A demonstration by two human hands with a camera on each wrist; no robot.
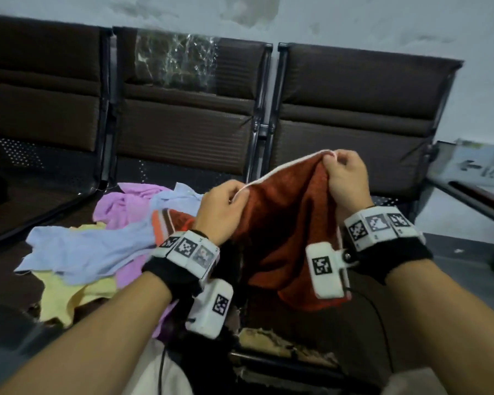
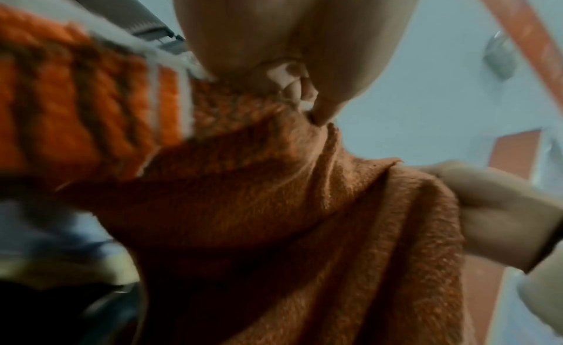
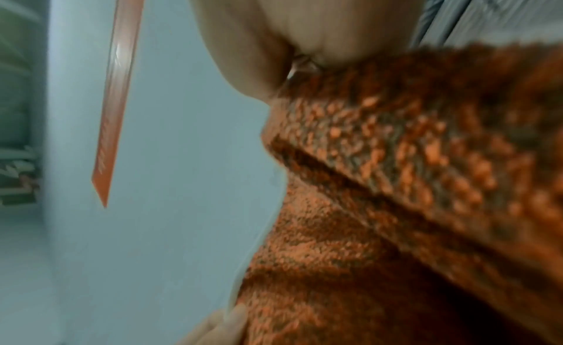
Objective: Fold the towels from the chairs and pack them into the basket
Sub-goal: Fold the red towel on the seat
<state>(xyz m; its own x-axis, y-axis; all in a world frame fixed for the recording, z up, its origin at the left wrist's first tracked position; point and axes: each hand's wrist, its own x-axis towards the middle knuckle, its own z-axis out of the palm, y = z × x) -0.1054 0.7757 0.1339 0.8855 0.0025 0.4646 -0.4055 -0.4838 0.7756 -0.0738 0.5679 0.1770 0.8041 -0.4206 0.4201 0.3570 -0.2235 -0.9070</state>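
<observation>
A rust-orange towel (image 1: 285,223) with a white hem hangs in the air over the middle chair seat. My left hand (image 1: 226,206) pinches its top hem at the left. Higher and to the right, my right hand (image 1: 345,175) pinches the same hem, so the edge slopes up between them. Seen from the left wrist, the towel (image 2: 274,217) bunches under my left hand (image 2: 292,61), with the right hand (image 2: 502,213) at the side. The right wrist view is filled by blurred towel (image 3: 396,181) under my right hand (image 3: 304,32). No basket is in view.
A heap of loose towels lies on the chair seat at left: lilac-blue (image 1: 92,252), pink (image 1: 126,206) and yellow (image 1: 66,295). Three dark chair backs (image 1: 348,109) stand against a pale wall. A metal rail (image 1: 474,198) runs at the right.
</observation>
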